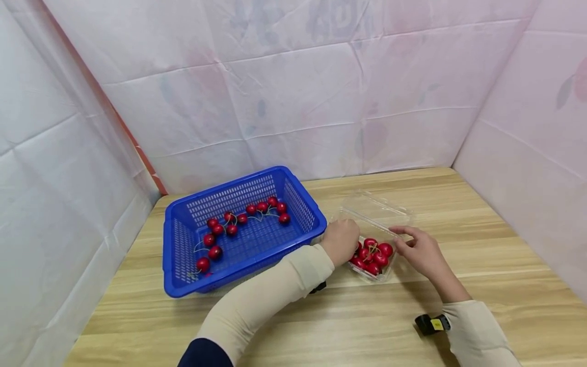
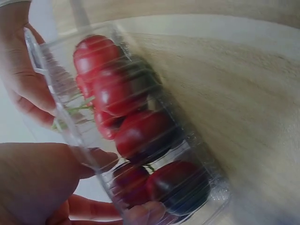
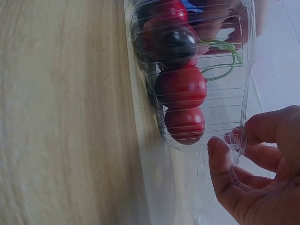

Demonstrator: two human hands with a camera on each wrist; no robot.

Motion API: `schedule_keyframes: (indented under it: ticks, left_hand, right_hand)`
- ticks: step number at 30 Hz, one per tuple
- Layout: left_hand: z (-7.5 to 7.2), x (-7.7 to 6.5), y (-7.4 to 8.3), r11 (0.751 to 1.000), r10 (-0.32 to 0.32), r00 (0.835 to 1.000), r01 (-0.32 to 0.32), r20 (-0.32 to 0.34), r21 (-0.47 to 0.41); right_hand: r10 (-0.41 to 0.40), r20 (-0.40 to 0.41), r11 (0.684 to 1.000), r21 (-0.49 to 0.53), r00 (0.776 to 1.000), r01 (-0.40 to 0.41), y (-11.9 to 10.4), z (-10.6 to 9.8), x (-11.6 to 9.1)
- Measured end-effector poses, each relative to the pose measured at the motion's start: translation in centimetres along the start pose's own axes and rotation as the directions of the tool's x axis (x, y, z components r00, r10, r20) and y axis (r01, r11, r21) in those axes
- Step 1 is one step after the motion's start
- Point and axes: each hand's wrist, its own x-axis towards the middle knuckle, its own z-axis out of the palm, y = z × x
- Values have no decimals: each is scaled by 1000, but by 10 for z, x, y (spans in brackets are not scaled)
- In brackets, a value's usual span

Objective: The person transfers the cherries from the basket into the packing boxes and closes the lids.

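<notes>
A clear plastic clamshell box (image 1: 362,272) holds several red cherries (image 1: 380,259) with green stems, its lid (image 1: 378,208) folded back away from the person. At the box's left end, my left hand (image 1: 340,240) grips the wall; in the left wrist view its thumb (image 2: 101,159) laps over the rim, with other fingers lower on the outside. My right hand (image 1: 422,252) is at the opposite end. The right wrist view has its thumb (image 3: 219,157) and forefinger pinching the rim corner. Through the box's ribbed side, cherries (image 3: 182,86) sit low against the base.
A blue plastic basket (image 1: 299,204) stands on the left, close beside the left hand, with several cherries (image 1: 215,252) scattered along its floor. Under everything is a wood-grain table (image 1: 362,326). White patterned cloth (image 1: 293,92) walls it in at the back and sides.
</notes>
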Motion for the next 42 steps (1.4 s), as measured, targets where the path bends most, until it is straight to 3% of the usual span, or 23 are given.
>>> schedule_keyframes:
  ticks: [8, 12, 16, 23, 31, 34, 37, 42]
  left_hand:
    - [-9, -7, -3, 996, 84, 995, -85, -59, -10]
    - [-12, -12, -3, 989, 133, 988, -128, -73, 74]
    - [-10, -17, 0, 981, 156, 987, -152, -28, 124]
    - [-10, -21, 2, 995, 93, 988, -88, 126, -48]
    - [-8, -23, 1, 994, 104, 981, -96, 166, -52]
    - [-8, -24, 0, 993, 115, 985, -110, 128, -44]
    - [-10, -24, -3, 989, 145, 988, -143, 48, -50]
    - [-25, -28, -11, 978, 198, 977, -203, -80, -55]
  right_hand:
    - [0, 3, 1000, 1, 1000, 0, 0, -3, 0]
    - [-1, 3, 1000, 5, 1000, 1, 0, -4, 0]
    - [-4, 2, 1000, 7, 1000, 4, 0, -5, 1]
    - [-3, 8, 1000, 4, 1000, 3, 0, -4, 1]
    - [-9, 4, 1000, 0, 1000, 9, 0, -2, 0]
    - [-6, 6, 1000, -4, 1000, 6, 1, -1, 0]
    - [0, 8, 1000, -2, 1000, 0, 1, 0, 0]
    - [3, 11, 1000, 7, 1000, -3, -1, -1, 0]
